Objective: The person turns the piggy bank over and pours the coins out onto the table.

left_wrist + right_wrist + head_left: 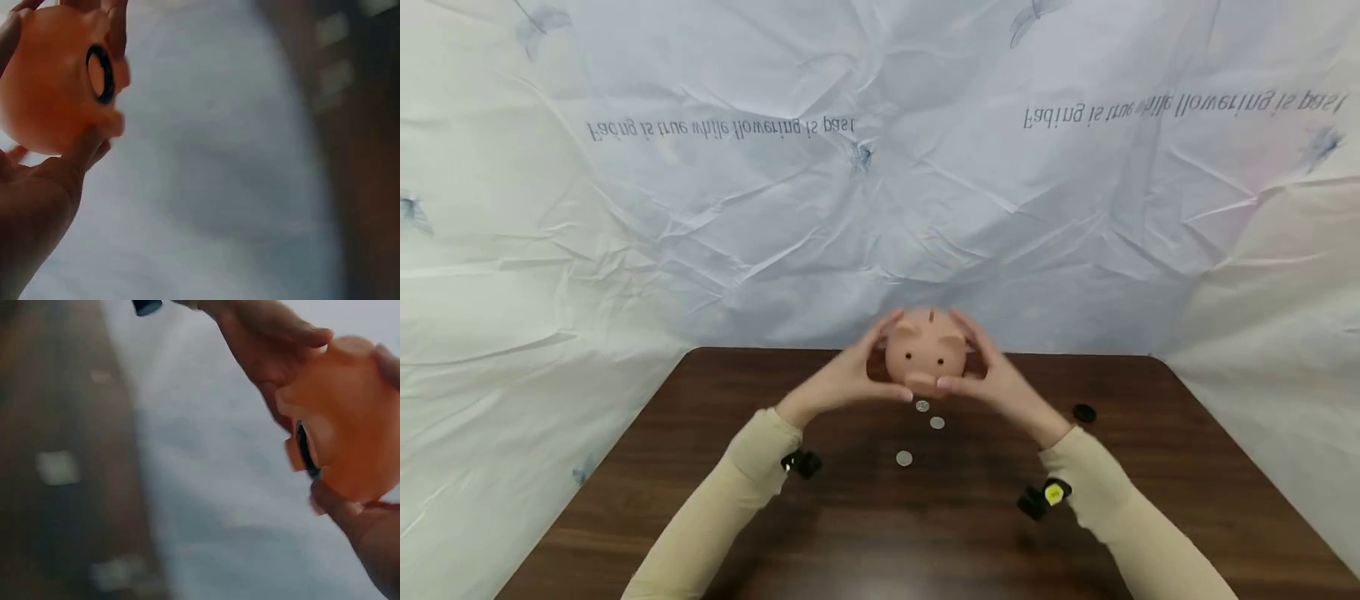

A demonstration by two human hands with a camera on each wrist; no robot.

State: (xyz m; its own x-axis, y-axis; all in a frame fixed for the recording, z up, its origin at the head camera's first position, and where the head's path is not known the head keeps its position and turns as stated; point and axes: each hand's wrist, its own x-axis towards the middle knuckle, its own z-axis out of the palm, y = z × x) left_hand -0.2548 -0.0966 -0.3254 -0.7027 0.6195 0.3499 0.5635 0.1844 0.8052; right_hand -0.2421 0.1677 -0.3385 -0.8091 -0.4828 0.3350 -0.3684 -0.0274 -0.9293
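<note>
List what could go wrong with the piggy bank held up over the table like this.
1. The piggy bank hangs above the table, gripped only by the left hand and right hand; a slip would likely drop it.
2. Its underside hole appears open, so coins could fall and roll away like the coins below.
</note>
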